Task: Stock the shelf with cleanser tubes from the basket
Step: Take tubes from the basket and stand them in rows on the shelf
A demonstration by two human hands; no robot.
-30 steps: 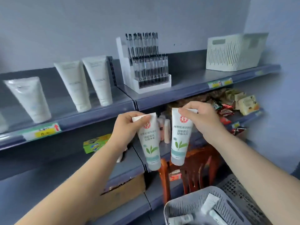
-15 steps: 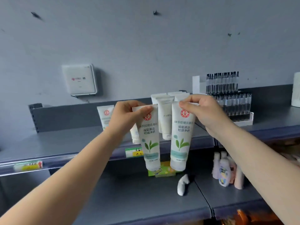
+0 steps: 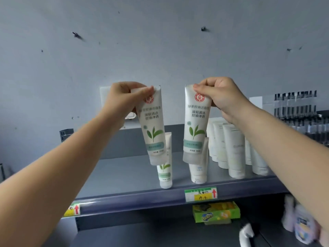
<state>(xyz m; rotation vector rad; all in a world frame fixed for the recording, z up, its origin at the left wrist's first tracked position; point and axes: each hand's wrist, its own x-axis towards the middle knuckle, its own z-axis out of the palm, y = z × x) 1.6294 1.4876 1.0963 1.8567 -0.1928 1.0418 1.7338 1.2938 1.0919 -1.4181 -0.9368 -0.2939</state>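
Observation:
My left hand (image 3: 122,99) pinches the crimped top of a white cleanser tube with a green leaf print (image 3: 153,127), which hangs cap down above the grey shelf (image 3: 124,173). My right hand (image 3: 220,97) holds a second identical tube (image 3: 195,125) the same way, a little to the right. Both tubes hang in the air above the shelf. Behind them a matching leaf tube (image 3: 165,173) and a plain white tube (image 3: 199,172) stand on their caps on the shelf. The basket is out of view.
Several plain white tubes (image 3: 233,150) stand at the shelf's right. A rack of pens (image 3: 295,111) is at the far right. A price label (image 3: 200,194) sits on the shelf's front edge. Below are a green box (image 3: 216,212) and small bottles (image 3: 300,227). The wall rises behind.
Both hands have risen and moved apart with their tubes. The view has tilted up and swung left, so the basket and lower shelves have dropped out of sight.

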